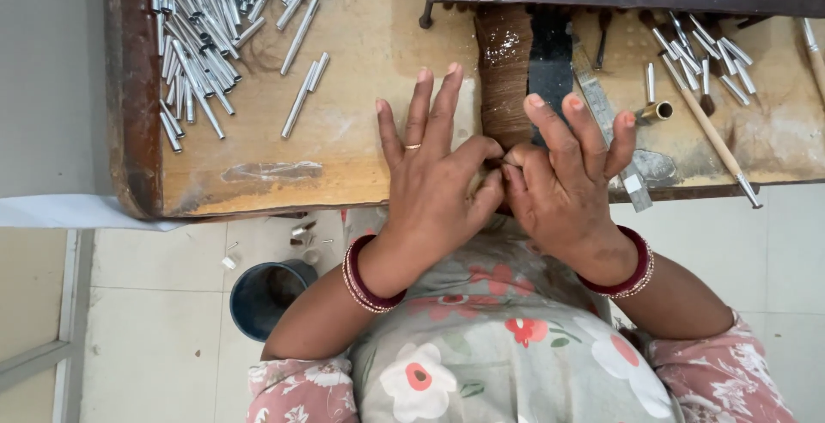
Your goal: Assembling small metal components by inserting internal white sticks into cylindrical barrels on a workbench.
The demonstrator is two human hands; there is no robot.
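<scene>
Left hand [434, 178] is wearing a thin ring and maroon-and-gold bangles; right hand [563, 182] is wearing matching bangles. Short pink sleeves, apparently floral, are covering both upper arms.

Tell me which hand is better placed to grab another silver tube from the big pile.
Left, most likely. The left hand sits on the same side of the bench as the pile of silver tubes, with bare wood between. The right hand would have to cross over the left hand and the bundle of brown bristles.
</scene>
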